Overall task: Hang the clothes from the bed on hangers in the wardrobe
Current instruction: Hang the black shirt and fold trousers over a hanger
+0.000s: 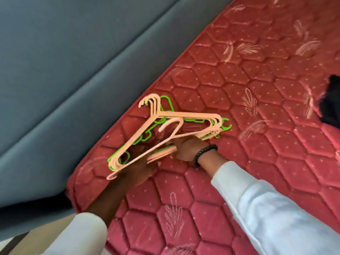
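Left hand (136,168) under the bundle of hangers (165,129), fingers hidden, grip can't tell. Right hand (187,148) pinches the bottom bars. Bundle just above the bed (239,89), near its left edge, hooks pointing away. Dark garment (331,100) lies well off to the right; right hand's nearer.

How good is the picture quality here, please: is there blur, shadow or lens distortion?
Head view: soft daylight, no glare; slight motion blur on the hangers, both hands and the black garment at the right edge; the left hand lies in shadow beneath the hangers; wide-angle tilt slants the mattress edge.
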The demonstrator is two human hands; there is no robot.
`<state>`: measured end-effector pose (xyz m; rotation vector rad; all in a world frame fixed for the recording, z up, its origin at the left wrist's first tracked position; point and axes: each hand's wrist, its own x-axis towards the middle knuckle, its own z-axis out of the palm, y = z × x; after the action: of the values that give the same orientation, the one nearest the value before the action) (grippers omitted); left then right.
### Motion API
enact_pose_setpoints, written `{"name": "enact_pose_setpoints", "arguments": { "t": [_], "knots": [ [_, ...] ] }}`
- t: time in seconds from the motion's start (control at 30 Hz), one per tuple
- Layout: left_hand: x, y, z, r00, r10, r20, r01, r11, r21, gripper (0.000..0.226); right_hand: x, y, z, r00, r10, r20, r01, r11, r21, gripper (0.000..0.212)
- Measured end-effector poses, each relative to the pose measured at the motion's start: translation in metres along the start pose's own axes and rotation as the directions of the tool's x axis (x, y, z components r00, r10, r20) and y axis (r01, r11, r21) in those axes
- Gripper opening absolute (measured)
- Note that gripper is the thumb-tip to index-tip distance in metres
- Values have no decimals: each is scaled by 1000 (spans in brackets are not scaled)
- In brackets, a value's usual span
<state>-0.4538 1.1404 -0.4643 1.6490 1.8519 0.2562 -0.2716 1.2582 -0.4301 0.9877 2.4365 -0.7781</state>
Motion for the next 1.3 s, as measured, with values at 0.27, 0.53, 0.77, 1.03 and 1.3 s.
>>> {"name": "enact_pose_setpoints", "arguments": {
  "t": [0.27,0.53,0.77,1.03,1.3],
  "knots": [
    [11,1,-36,978,-47,205,79,986,-148,32,-1,-4,-38,989,68,131,-80,993,82,39],
    [6,24,-23,983,-182,-15,173,959,-226,22,-37,-16,-36,981,118,-154,-84,974,209,27],
    [19,110,-27,970,-111,-218,65,976,-206,45,-70,17,-58,907,225,-357,-224,974,43,49],
    [4,139,-45,951,-135,-278,104,987,-123,49,-78,6,-57,848,164,-505,-139,986,87,55],
    [28,179,45,851,-142,-505,90,988,-127,48,-81,85,-20,740,-3,-673,54,997,55,60]
  ]
}}
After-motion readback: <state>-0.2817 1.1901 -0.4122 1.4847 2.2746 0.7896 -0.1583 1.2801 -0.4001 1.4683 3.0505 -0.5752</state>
